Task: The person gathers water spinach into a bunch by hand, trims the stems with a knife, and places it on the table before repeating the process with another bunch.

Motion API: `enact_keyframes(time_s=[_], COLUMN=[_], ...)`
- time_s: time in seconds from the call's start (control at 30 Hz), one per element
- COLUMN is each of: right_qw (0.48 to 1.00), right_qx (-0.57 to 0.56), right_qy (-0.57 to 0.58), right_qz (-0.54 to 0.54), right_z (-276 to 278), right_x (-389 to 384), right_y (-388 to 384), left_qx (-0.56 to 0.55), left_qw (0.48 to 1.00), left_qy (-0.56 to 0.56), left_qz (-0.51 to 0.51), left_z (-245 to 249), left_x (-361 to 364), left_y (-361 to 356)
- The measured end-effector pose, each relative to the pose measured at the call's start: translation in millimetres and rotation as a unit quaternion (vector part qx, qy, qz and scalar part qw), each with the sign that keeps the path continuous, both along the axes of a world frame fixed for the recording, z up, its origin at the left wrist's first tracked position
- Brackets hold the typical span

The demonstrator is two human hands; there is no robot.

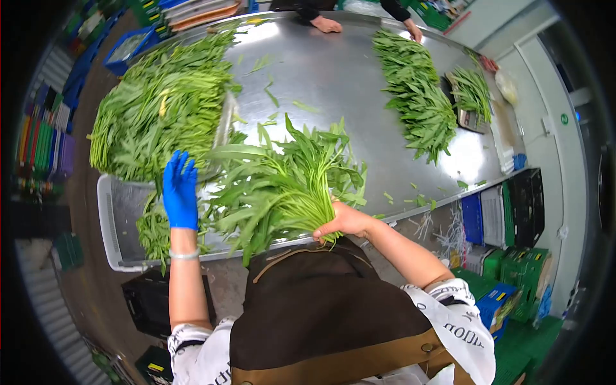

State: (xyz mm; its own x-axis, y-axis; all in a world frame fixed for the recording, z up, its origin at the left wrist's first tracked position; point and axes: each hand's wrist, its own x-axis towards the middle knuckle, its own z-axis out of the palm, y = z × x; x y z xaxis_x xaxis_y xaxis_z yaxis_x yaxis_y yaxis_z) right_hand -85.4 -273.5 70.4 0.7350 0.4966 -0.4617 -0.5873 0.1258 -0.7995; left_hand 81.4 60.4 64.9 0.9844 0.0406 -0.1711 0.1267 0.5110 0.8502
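The person's right hand (346, 221), bare, has its fingers (328, 230) closed tight round the stem ends of a bundle of greens (282, 186), which lies at the near edge of the steel bench (333, 70) with its long leaves fanning away toward the left and the far side. The left hand (179, 189), in a blue glove, is wide open with fingers (181, 165) spread and holds nothing; it sits at the leafy end of the bundle, above the rim of a grey tray (112, 221), and whether it touches the leaves cannot be told. A large heap of greens (160, 106) fills the bench beyond the left hand, well apart from a second heap (417, 96) on the far right, beside which a smaller bunch (471, 90) rests on a scale (473, 120). Loose leaves are scattered between. A co-worker's hands (326, 25) rest on the far edge. The person wears a brown apron (321, 308) and white sleeve covers (459, 321) printed with black letters, too creased and cut off to read whole. Blue and green crates (494, 301) stand under the bench on the right, their yellow labels too small to read
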Motion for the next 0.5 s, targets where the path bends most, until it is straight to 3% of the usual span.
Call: enact_keyframes(time_s=[0.07,0.1,0.13,0.17,0.2,0.23,0.27,0.33,0.43,0.5], right_qw=[0.999,0.999,0.998,0.996,0.995,0.995,0.995,0.983,0.980,0.929], right_qx=[0.011,0.010,0.024,0.037,0.059,0.083,0.083,0.111,0.074,-0.251], right_qy=[0.011,0.005,0.035,0.066,0.064,0.046,0.049,0.015,-0.091,-0.213], right_qz=[-0.046,-0.051,-0.048,-0.048,-0.043,-0.008,0.030,0.146,0.160,0.166], right_z=[-5,-16,-16,-14,-8,-11,-9,0,-31,9], right_x=[3,3,5,7,8,10,11,15,20,18], right_y=[-18,-28,-35,-44,-49,-55,-61,-82,-108,-138], left_qx=[0.187,0.234,0.341,0.428,0.607,0.677,0.691,0.685,0.657,0.671], left_qw=[0.978,0.949,0.851,0.780,0.550,0.424,0.368,0.343,0.376,0.388], left_qy=[-0.093,-0.160,-0.322,-0.346,-0.463,-0.477,-0.526,-0.560,-0.515,-0.506], left_qz=[-0.025,-0.140,-0.235,-0.297,-0.338,-0.366,-0.333,-0.316,-0.402,-0.379], left_z=[42,50,59,78,92,93,73,76,55,44], left_x=[-18,-33,-44,-66,-76,-89,-94,-97,-97,-95], left_y=[-45,-63,-93,-128,-157,-182,-200,-236,-265,-288])
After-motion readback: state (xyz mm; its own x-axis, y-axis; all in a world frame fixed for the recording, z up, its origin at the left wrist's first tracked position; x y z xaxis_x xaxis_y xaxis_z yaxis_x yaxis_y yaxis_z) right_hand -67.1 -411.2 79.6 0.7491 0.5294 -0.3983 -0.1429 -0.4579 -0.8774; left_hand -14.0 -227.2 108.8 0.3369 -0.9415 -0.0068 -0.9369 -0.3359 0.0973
